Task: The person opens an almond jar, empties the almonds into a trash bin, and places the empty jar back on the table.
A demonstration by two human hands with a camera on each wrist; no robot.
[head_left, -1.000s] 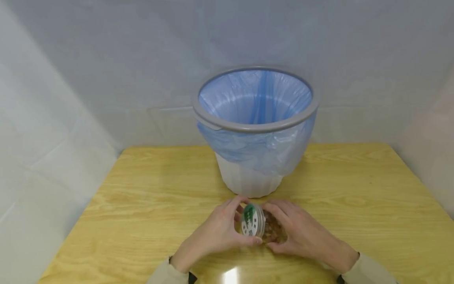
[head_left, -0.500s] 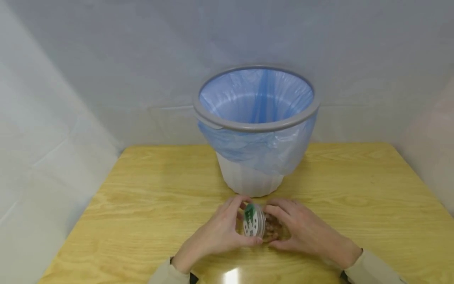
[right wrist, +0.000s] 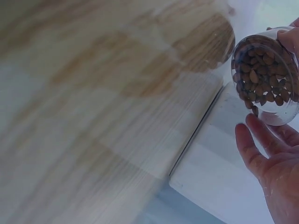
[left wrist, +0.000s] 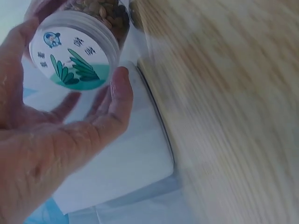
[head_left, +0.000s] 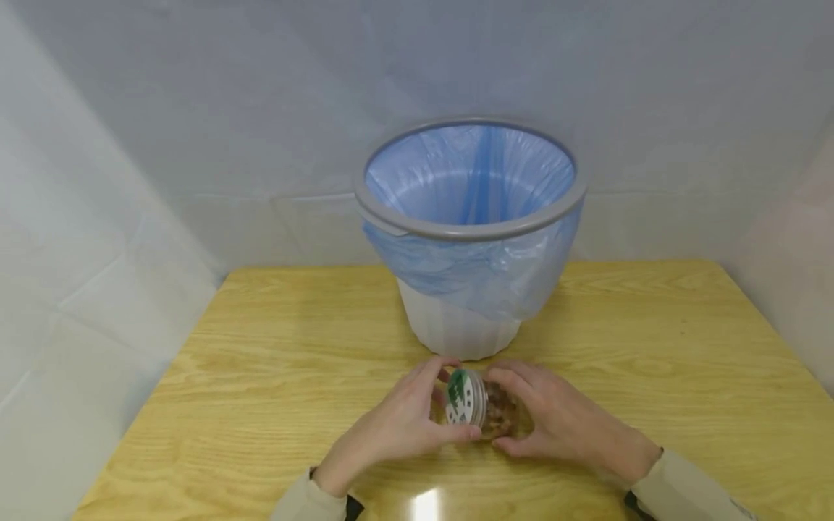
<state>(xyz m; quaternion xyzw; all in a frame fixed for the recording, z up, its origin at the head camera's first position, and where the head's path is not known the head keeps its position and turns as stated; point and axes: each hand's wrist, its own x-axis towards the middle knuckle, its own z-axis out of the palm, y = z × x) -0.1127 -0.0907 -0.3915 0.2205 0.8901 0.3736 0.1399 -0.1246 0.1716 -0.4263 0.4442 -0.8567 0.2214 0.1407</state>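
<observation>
A small clear jar (head_left: 501, 411) of brown, nut-like pieces lies on its side between both hands, tilted in the left wrist view. Its screw lid (left wrist: 74, 53), with a white and green label, points left. My left hand (head_left: 410, 416) holds the lid end, thumb at the near edge and fingers over the far edge. My right hand (head_left: 563, 420) curls round the jar's body from the right. In the right wrist view the jar's base faces the camera, with the right fingers (right wrist: 254, 149) just by its rim. Whether the jar touches the table cannot be told.
A white bin (head_left: 459, 325) with a grey rim (head_left: 469, 231) and a blue plastic liner (head_left: 482, 275) stands just behind the hands on the wooden table (head_left: 280, 376). Pale sheeting (head_left: 260, 108) encloses the table at the back and sides.
Both hands stay round the jar and have shifted only slightly. The lid's label appears turned a little, and the right hand has moved a touch on the body.
</observation>
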